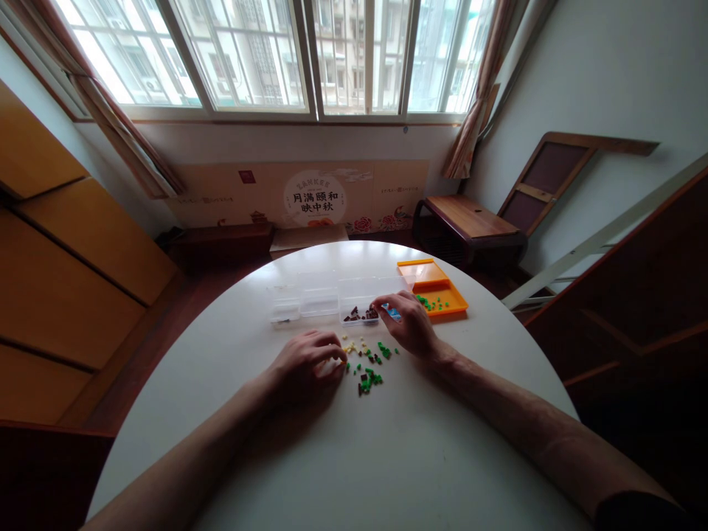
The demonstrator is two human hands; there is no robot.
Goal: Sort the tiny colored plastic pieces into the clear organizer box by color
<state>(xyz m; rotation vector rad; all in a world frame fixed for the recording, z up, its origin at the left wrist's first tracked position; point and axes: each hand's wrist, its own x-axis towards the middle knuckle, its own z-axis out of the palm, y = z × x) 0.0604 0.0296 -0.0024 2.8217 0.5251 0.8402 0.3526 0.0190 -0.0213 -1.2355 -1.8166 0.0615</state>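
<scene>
1. While the left hand is resting knuckles-up on the round white table, its fingers are curling down onto some tiny pale yellow plastic bits at its fingertips. Looks like it's pinching 1 or 2 of them, but I can't tell for sure.
2. The right hand is reaching over the edge of the clear plastic compartment box, fingers bunching over a little blue piece. Can't tell if it's actually gripping it.
3. Small dark brown pieces are sitting in the box compartment just left of that hand.
4. A scatter of little green plastic pieces is lying loose on the table between the 2 hands, mixed with a few dark ones.
5. An orange plastic tray is sitting just right of the clear box, holding a few more green bits.
</scene>
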